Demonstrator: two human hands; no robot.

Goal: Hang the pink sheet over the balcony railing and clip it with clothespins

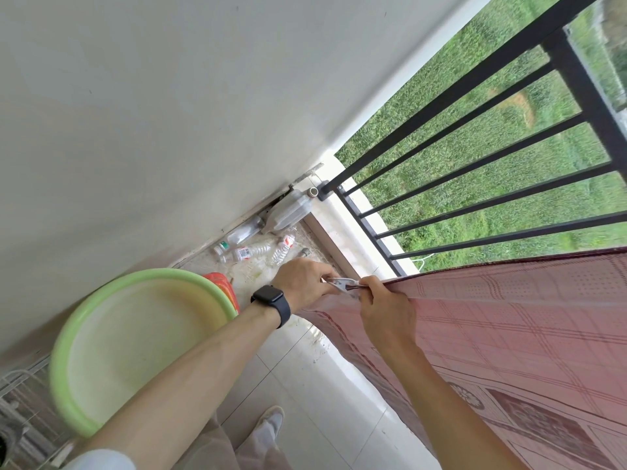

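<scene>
1. Left hand [305, 283], arm extended, pinches the clothespin [342, 284] at the sheet's corner.
2. Right hand [386, 308] grips the sheet [509, 317] edge.
3. Sheet hangs over the railing [582, 96]; basin [135, 274] is near the left arm.

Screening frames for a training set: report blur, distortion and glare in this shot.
Head view: rolled hard, railing bars fanning diagonally under the wide lens; head view: motion blur smears the green basin rim and the grass outside; head view: soft even daylight, no glare, with left hand, clothespin and right hand on the pink sheet reasonably sharp.
</scene>
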